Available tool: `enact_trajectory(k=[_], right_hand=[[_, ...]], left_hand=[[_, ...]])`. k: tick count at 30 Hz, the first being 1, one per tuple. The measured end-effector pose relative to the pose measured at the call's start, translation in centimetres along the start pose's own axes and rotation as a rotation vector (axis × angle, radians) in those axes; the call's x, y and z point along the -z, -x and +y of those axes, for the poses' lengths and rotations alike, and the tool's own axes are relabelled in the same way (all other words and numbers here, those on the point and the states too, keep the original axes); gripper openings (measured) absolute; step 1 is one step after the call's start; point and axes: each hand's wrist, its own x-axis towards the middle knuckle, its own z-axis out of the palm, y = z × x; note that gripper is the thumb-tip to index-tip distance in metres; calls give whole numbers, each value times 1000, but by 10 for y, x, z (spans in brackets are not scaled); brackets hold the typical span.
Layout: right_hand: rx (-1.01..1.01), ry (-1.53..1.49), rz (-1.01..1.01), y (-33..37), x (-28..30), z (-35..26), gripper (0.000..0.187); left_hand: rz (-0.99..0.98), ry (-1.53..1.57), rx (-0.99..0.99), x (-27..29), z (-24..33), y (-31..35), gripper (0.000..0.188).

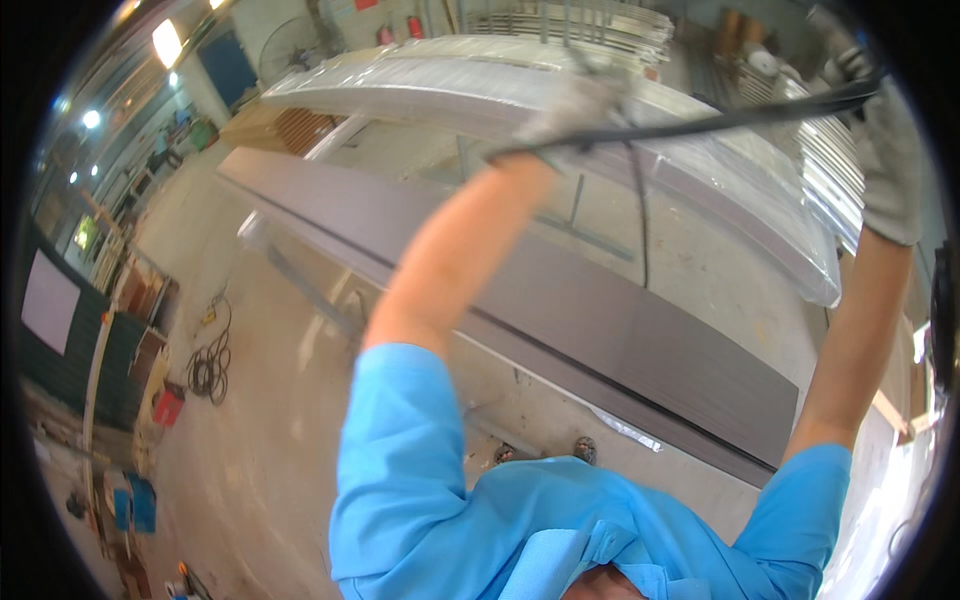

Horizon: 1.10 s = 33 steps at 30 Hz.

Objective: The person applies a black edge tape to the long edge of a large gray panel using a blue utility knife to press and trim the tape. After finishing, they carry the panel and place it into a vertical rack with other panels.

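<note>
A long, flexible black strip (735, 120) stretches between my raised hands, above a brown panel. My left hand (578, 108), in a grey-white glove, is smeared by motion; the strip crosses at its wrist and appears gripped there, though single fingers do not show. My right hand (885, 150), gloved in grey, is closed round the strip's other part at the upper right. A thin length of the strip dangles below my left hand toward the panel. The long brown panel (560, 290) lies slantwise before me, with a dark groove along its near side.
Behind the panel lies a stack of long boards wrapped in clear film (700, 150). Metal stand legs (300, 275) show under the panel's left part. On the floor at left are a coiled black cable (208, 370) and a red box (168, 405). A large fan (288, 50) stands far back.
</note>
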Motion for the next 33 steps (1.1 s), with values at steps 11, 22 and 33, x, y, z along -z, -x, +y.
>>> enact_trajectory(k=[11, 22, 33], right_hand=[[-831, 536, -130, 163, 65, 66, 43], [-863, 438, 259, 196, 171, 202, 43], [-838, 1226, -107, 181, 231, 391, 56]], left_hand=[[-502, -1308, 1057, 165, -254, 126, 53], [25, -220, 686, 132, -114, 157, 35], [619, -205, 815, 58, 52, 286, 38]])
